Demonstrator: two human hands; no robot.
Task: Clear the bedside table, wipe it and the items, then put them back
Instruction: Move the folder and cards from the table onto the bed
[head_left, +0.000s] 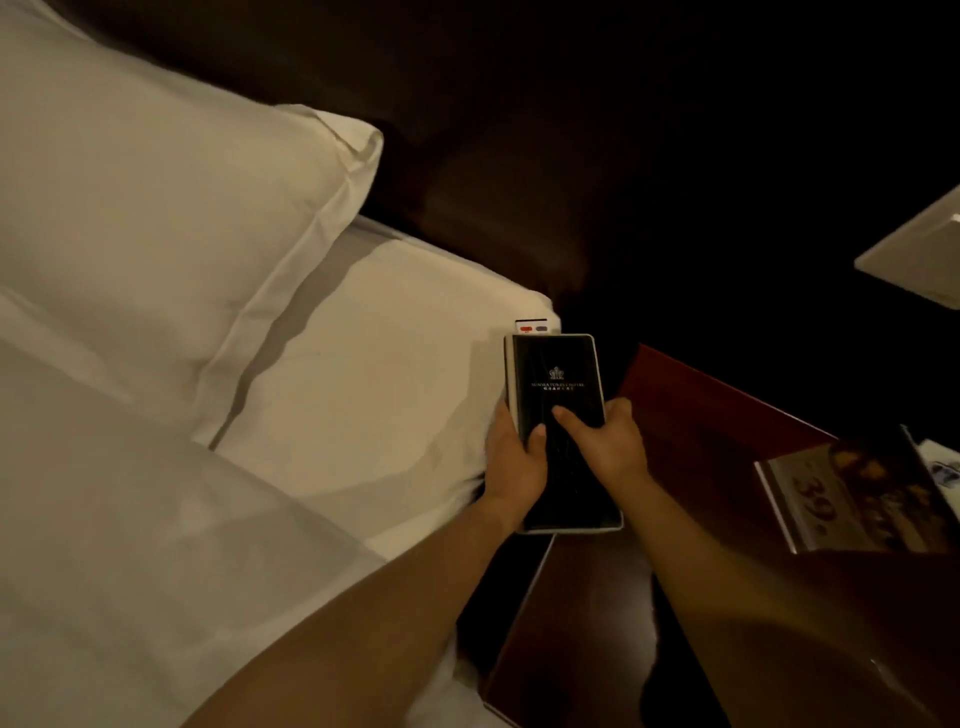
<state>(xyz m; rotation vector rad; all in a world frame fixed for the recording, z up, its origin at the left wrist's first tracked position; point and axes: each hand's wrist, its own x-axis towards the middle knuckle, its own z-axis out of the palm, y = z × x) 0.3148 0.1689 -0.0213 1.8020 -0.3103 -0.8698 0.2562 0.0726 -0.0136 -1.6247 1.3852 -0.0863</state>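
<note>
Clearly, both hands gripped black folder (558, 410) in centre of frame, over gap between bed and bedside table (691, 415). Left hand (514, 467) held its left edge, thumb on cover; right hand (605, 441) held right edge, thumb also on cover. Small white card (532, 326) lay on white sheet (374, 353) just above folder. Pillow (156, 218) in upper left. Printed stand card (857, 499) stood on table at right.
</note>
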